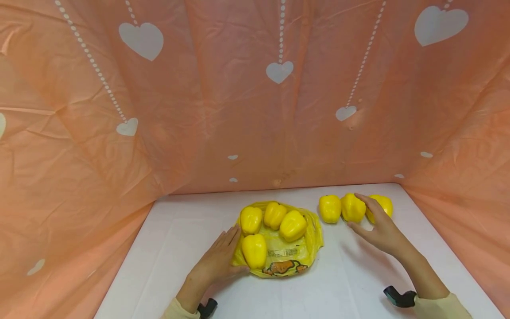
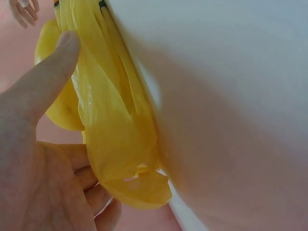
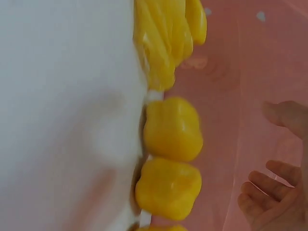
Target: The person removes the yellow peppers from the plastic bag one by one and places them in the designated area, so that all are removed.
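Observation:
A yellow plastic bag point(image 1: 284, 252) lies spread on the table, with several yellow bell peppers point(image 1: 254, 251) resting on it. My left hand point(image 1: 218, 257) is at the bag's left edge, its fingers extended along the side and the thumb near the front rim. In the left wrist view the thumb touches the crinkled yellow plastic point(image 2: 113, 110). Three more yellow bell peppers point(image 1: 330, 208) stand in a row at the back right. Over the right end of that row hovers my right hand point(image 1: 380, 228), fingers spread and holding nothing; the rightmost pepper point(image 1: 382, 207) is partly hidden behind it.
A white table point(image 1: 179, 239) carries everything. An orange-pink sheet point(image 1: 247, 110) with white hearts hangs behind it and along both sides. Dark wrist devices point(image 1: 399, 297) show beside both forearms.

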The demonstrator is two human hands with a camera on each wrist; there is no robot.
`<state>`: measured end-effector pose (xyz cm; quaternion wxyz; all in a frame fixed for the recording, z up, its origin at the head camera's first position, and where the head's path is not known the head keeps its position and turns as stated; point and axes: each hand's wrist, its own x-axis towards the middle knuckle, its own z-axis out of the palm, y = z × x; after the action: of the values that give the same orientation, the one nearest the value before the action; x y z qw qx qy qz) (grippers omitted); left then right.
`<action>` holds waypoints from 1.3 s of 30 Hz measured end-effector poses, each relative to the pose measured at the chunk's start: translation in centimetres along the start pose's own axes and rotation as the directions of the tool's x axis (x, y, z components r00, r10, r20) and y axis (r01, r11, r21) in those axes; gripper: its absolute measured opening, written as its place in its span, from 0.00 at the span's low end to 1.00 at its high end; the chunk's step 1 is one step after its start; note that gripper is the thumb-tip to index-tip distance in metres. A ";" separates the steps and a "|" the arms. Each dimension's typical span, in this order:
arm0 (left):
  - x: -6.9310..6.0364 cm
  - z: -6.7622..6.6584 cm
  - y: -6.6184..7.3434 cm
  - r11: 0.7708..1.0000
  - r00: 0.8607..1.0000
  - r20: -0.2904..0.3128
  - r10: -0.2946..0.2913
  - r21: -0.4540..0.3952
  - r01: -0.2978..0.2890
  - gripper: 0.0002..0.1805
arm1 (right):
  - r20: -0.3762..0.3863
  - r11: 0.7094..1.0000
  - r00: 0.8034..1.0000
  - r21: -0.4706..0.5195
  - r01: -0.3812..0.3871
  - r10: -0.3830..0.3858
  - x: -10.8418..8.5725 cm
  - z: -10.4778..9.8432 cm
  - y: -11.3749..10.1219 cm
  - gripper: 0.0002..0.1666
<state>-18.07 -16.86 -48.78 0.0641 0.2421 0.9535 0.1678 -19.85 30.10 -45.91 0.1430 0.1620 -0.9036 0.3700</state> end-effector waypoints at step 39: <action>0.1 -0.2 0.0 1.000 1.000 0.008 -0.007 -0.004 0.007 0.62 | 0.133 0.967 0.960 0.092 0.237 -0.247 1.0 7.8 -6.3 0.48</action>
<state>-18.25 -16.87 -48.61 0.0690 0.2395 0.9537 0.1685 -19.33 20.15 -46.96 0.1156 0.3028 -0.8703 0.3708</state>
